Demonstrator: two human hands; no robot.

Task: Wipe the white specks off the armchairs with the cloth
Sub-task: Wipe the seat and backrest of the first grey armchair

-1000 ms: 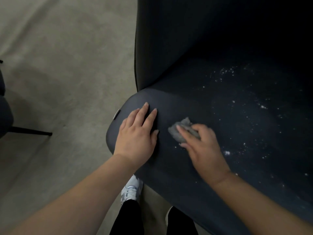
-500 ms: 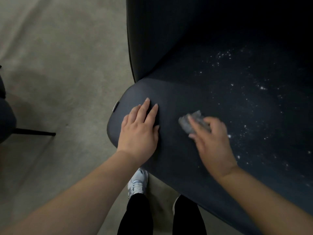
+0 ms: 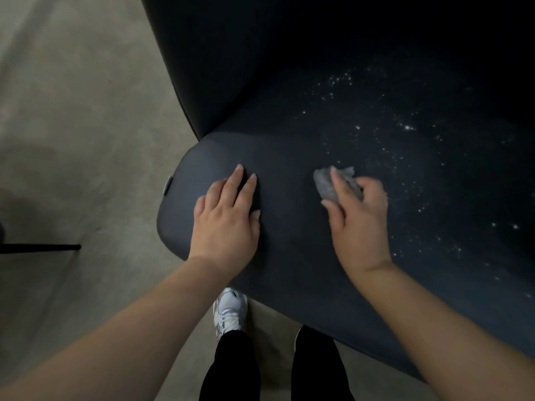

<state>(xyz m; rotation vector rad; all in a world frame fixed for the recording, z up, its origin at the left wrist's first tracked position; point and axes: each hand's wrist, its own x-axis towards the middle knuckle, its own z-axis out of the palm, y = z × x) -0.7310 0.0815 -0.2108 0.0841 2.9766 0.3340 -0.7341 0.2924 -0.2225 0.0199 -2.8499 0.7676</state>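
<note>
Grey cloth (image 3: 328,186) under right hand (image 3: 359,224), near seat edge (image 3: 173,241).

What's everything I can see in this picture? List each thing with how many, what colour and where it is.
armchair: one, dark blue-grey, fills the middle and right
white specks: many, white, scattered over the right part of the seat
cloth: one, grey, crumpled on the seat under the right hand's fingers
floor: one, beige-grey, left side and bottom
dark leg: one, black, at the left edge on the floor; what it belongs to is cut off
shoe: one, white, on the floor below the seat's front edge
trouser legs: two, black, bottom centre
left hand: one, flat on the seat's front left part
right hand: one, holds the cloth against the seat
</note>
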